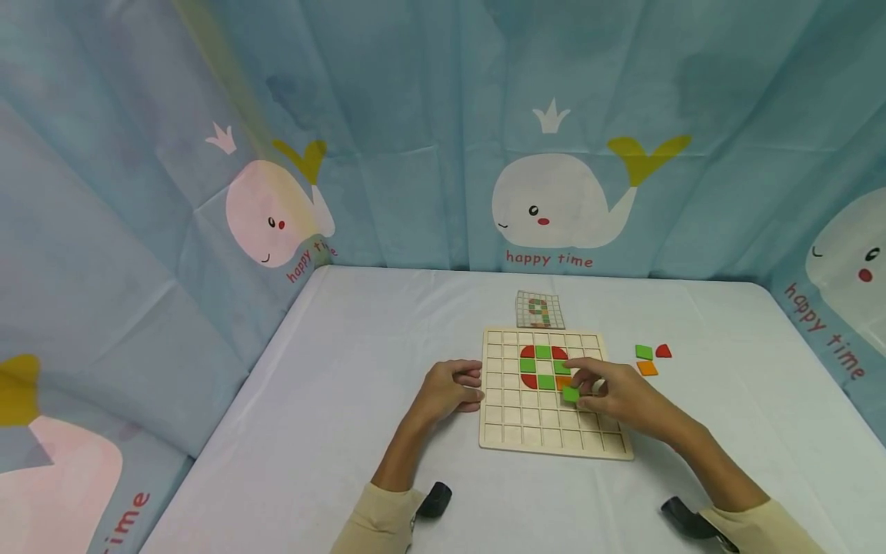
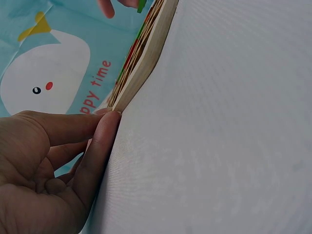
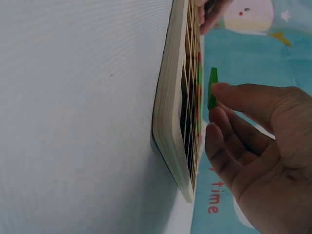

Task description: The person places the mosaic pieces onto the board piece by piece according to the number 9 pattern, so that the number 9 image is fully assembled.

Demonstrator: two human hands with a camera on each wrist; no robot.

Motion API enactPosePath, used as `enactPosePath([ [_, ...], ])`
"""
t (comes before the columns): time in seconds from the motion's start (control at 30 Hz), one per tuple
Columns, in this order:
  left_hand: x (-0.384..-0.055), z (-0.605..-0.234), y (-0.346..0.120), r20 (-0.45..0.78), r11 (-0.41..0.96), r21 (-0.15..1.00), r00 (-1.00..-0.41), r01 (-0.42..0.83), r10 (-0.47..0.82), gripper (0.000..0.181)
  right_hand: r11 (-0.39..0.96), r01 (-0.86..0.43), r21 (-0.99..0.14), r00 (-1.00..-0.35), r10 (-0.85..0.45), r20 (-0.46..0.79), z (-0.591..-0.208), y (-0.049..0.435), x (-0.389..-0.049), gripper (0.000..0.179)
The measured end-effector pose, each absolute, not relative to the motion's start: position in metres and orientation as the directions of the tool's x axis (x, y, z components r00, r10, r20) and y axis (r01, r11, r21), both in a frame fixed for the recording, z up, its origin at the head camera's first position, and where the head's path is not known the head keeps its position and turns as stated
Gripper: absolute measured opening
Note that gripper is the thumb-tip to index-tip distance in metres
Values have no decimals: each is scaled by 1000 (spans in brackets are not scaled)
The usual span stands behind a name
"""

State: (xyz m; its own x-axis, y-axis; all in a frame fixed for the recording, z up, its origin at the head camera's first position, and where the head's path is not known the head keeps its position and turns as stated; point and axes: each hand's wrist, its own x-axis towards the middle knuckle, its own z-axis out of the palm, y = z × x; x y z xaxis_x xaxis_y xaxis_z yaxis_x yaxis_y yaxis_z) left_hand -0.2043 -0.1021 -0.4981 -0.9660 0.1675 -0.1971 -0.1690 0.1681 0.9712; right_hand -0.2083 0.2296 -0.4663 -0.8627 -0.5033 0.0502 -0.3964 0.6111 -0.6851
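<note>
A light wooden grid board (image 1: 526,423) lies on the table, with green squares, red rounded pieces and an orange square forming a ring in its upper middle. At the board's left edge my left hand (image 1: 443,388) holds on, thumb and forefinger pinching the rim in the left wrist view. My right hand (image 1: 623,388) is over the right half of the board. Between its thumb and fingers it pinches a green square tile (image 3: 213,75), held just above the grid, below the orange square (image 1: 564,382). The right forefinger overlaps a green square in the ring in the head view.
Behind the board lies a pattern card (image 1: 540,299) printed with a coloured figure. Right of the board are a loose green square (image 1: 644,352), a red rounded piece (image 1: 664,352) and an orange square (image 1: 647,368). A blue whale-print curtain (image 1: 415,192) surrounds the white table.
</note>
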Motion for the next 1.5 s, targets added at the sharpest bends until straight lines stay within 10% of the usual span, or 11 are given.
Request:
enactPosePath([
  [1.5,-205,-499,-101,-193,177,970,-968,-164,163,57,636,-382,-670,-887,-457,72,-469,237,-211,53],
])
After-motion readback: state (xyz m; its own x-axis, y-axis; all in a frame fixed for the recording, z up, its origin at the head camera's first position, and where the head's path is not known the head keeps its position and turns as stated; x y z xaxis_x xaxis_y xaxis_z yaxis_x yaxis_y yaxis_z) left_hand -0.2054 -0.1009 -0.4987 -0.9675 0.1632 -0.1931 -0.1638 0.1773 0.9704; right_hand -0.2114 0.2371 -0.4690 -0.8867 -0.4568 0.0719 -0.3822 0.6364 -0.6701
